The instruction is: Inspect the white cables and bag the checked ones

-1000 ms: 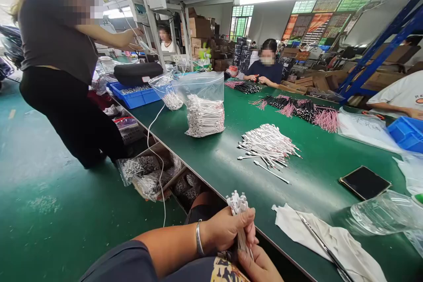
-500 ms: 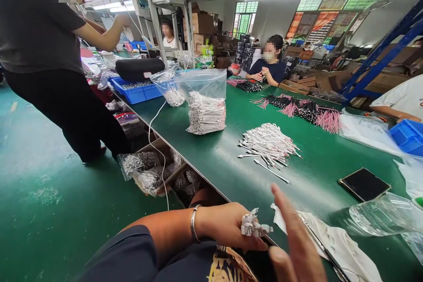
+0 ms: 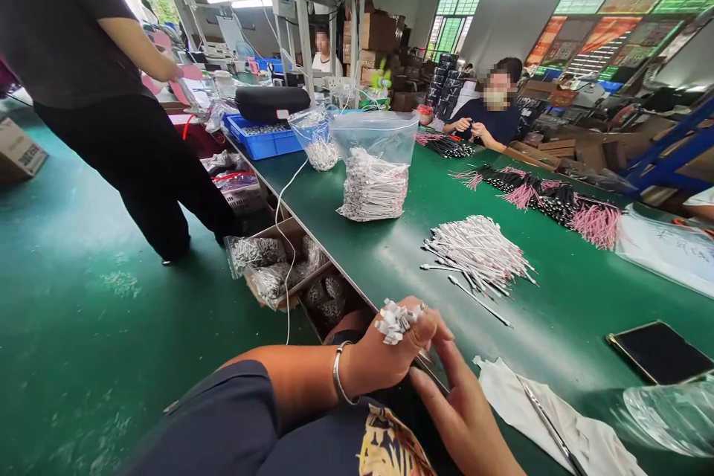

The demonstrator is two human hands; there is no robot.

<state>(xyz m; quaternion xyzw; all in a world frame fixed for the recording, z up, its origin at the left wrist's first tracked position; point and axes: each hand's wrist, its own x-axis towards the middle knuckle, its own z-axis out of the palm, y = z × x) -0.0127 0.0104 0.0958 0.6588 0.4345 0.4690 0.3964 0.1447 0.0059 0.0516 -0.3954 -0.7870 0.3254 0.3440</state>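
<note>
My left hand [image 3: 384, 357] is closed around a bundle of short white cable pieces [image 3: 395, 320], whose ends stick up above my fist at the near edge of the green table [image 3: 558, 312]. My right hand [image 3: 462, 409] sits just below and to the right, fingers stretched toward the left hand and touching it near the bundle's lower part. A loose heap of white cable pieces [image 3: 477, 253] lies on the table ahead of my hands. A clear bag [image 3: 375, 167] stuffed with more of them stands farther back.
A white cloth with a metal strip [image 3: 550, 424], a dark phone [image 3: 661, 349] and clear plastic [image 3: 669, 413] lie at right. Pink and black cable bundles [image 3: 552, 197] lie across the table. A person in black [image 3: 111, 89] stands at left; a seated person [image 3: 491, 119] works opposite. A blue bin [image 3: 265, 141] sits behind.
My view has shifted left. My left hand turned the bundle upright again, and my right hand, raised with spread fingers half a second ago, came back down against the left hand.
</note>
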